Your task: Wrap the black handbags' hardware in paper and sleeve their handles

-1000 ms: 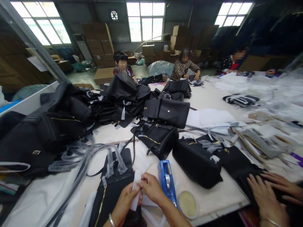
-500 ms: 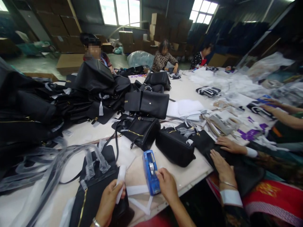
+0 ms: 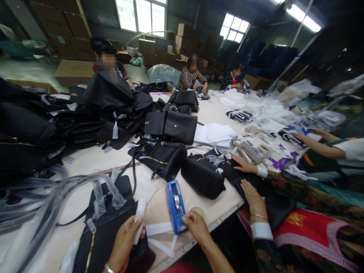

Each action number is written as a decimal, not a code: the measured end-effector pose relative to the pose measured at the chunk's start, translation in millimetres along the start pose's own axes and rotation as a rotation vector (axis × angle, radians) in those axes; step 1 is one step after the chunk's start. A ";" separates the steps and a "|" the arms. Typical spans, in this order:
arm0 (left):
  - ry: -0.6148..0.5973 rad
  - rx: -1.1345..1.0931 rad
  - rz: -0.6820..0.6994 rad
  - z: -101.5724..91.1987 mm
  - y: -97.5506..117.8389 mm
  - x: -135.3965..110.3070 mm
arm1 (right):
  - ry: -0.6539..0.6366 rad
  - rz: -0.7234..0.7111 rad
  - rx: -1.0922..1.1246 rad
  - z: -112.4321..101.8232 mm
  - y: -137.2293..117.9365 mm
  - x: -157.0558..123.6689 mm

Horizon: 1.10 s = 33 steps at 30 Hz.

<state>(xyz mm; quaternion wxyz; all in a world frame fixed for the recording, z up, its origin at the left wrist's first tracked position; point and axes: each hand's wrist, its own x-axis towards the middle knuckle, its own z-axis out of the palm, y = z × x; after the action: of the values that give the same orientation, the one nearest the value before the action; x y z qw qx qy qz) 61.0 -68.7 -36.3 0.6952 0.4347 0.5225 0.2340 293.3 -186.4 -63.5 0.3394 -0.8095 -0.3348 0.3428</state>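
Now right hand point(image 3: 196, 226), bottom centre, has left the white strip point(image 3: 140, 214) for the tape dispenser point(image 3: 172, 203), grip unclear; left hand point(image 3: 125, 238) alone pinches strip.

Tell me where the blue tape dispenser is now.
In the head view, the blue tape dispenser lies on the table below centre, right of the white strip in the left hand, with the right hand at its near end.
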 end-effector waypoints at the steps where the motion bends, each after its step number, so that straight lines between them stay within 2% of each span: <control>1: 0.007 0.000 0.000 0.3 0.6 -0.7 | 0.003 -0.013 0.015 -2.1 -3.2 -4.7; 5: 0.029 -0.018 -0.008 2.4 2.1 -2.1 | -0.030 -0.016 0.210 -2.8 -5.4 -24.7; 11: 0.040 -0.034 -0.008 4.0 1.7 -2.2 | -0.158 0.321 0.529 8.2 27.8 -35.0; 19: 0.027 -0.030 0.004 3.3 -0.1 -1.7 | -0.231 0.429 0.574 11.6 49.8 -28.6; 23: 0.022 -0.048 -0.004 1.4 -3.3 0.1 | -0.267 0.421 0.531 11.1 55.7 -22.7; 30: 0.013 -0.093 0.020 2.2 -6.0 2.7 | -0.233 0.194 0.412 8.5 60.5 -15.3; 33: 0.017 -0.135 0.014 1.5 -6.4 4.5 | -0.296 0.198 0.448 12.2 69.7 -14.3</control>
<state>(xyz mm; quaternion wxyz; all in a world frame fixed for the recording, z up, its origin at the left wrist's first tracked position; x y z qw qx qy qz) 63.1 -69.0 -44.0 0.7167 0.3886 0.5084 0.2771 297.5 -231.6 -119.7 0.4221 -0.6842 -0.2161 0.5541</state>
